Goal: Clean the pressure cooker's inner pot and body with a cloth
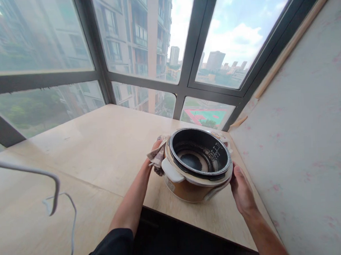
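Observation:
An electric pressure cooker (185, 190), brown with a cream rim and without a lid, stands on a pale countertop near its front edge. Inside it sits a black inner pot (188, 149) with white level marks on its wall. At the cooker's left side, my left hand (157, 144) is closed on a patterned cloth (157, 156), its fingers mostly hidden behind the cloth and the cooker. My right hand (242, 188) grips the cooker's right side; the thumb shows and the other fingers are largely out of sight behind the body.
The pale countertop (82, 147) runs left and back to grey-framed windows (151, 81). On the left, a bent white tube (55, 186) and a thin cable (74, 224) reach over it. A flower-patterned wall (297, 147) rises close on the right. A small item behind the cooker is mostly hidden.

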`<state>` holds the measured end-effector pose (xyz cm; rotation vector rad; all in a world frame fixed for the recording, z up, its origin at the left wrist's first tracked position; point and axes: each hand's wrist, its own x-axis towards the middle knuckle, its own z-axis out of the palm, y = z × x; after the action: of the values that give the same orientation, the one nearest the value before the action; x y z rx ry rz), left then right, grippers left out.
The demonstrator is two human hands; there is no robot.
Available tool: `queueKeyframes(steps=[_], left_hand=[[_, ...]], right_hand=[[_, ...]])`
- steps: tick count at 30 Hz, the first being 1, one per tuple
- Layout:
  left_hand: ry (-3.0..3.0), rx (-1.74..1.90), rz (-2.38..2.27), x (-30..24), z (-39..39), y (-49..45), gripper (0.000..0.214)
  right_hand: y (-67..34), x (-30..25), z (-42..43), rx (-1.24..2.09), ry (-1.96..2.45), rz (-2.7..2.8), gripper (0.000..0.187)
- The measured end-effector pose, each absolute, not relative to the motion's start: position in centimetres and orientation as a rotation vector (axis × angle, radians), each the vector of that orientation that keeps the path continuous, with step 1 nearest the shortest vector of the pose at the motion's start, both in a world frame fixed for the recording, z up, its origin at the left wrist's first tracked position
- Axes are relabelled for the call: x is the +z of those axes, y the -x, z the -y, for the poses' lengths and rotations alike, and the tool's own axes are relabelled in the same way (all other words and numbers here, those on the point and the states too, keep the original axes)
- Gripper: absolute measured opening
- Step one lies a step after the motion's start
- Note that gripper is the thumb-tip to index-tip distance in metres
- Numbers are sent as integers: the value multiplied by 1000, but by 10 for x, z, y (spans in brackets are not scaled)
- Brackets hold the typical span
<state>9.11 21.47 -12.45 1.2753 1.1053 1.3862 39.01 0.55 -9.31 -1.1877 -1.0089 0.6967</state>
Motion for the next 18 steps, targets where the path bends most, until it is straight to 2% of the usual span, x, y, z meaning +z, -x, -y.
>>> queueKeyframes(steps=[3,7,13,18], left_hand=[[-1263,1323,-1054,-125,-213,-90,23],[-1186,1324,-1036,-130,-186,-88,32],[-1110,1371,-1008,-130,-126,-89,48],[-854,1586,-1248,-138,-53,-127,47]], right_hand=[[-380,-101,5,686,1224,1003,63],[-381,-109,-1,618,1257,1007,69],[-399,-108,-13,604,1224,991,68],[-422,-92,-39,764,1125,1006,60]])
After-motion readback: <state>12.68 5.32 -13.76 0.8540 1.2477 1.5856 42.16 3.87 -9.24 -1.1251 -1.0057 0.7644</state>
